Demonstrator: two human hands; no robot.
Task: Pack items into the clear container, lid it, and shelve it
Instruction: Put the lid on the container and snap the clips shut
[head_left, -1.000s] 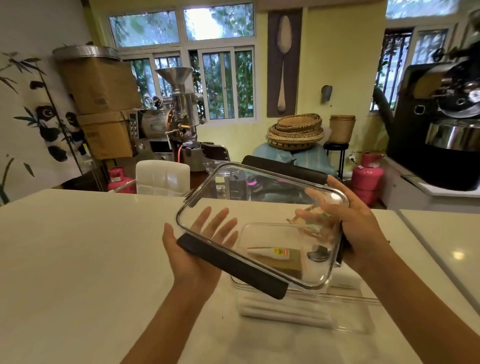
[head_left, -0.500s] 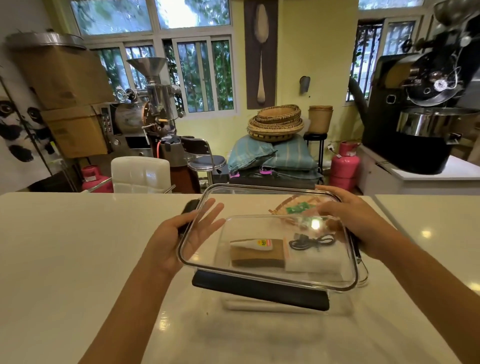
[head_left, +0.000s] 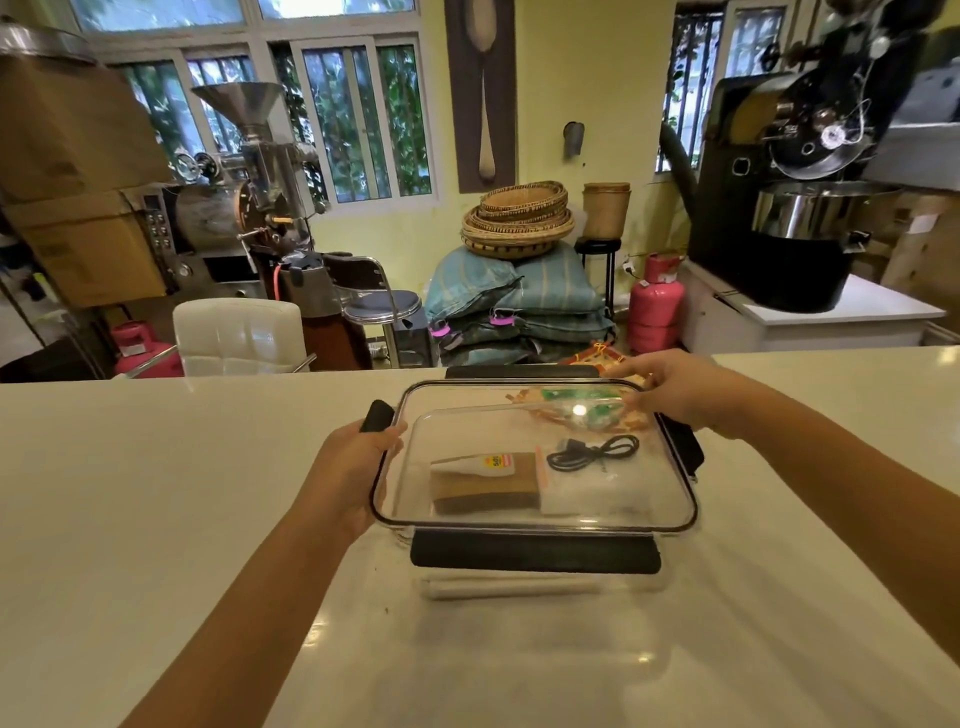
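My left hand (head_left: 358, 470) is holding the left edge of the clear lid (head_left: 535, 457). Its fingers (head_left: 387, 434) are curled around the rim, next to the black clip (head_left: 378, 415) on that side. My right hand (head_left: 680, 389) is reaching to the far right corner of the lid. Its fingers (head_left: 626, 370) are lying on that corner, but I cannot tell if they are gripping it or just touching.

The lid is sitting flat on top of the clear container (head_left: 519, 584), and the container is standing on the white surface (head_left: 156, 493) right in front of me. The long black clip (head_left: 535, 552) on my side is sticking out, so I am thinking it is not snapped down yet.

Through the lid I am seeing a brown pad (head_left: 485, 486), a small white tube (head_left: 480, 462), a black cable (head_left: 592, 452) on a white bag (head_left: 576, 496) and a bright packet (head_left: 582, 408).

I am guessing the box is hard and stiff, so it is not going to bend. It is looking smooth and shiny, so it may be slippery. The things inside are small, so I am thinking it is light. The best places to hold are the two short ends, under the rim. I am planning to press the clips shut first, so the lid is not sliding off when I lift.
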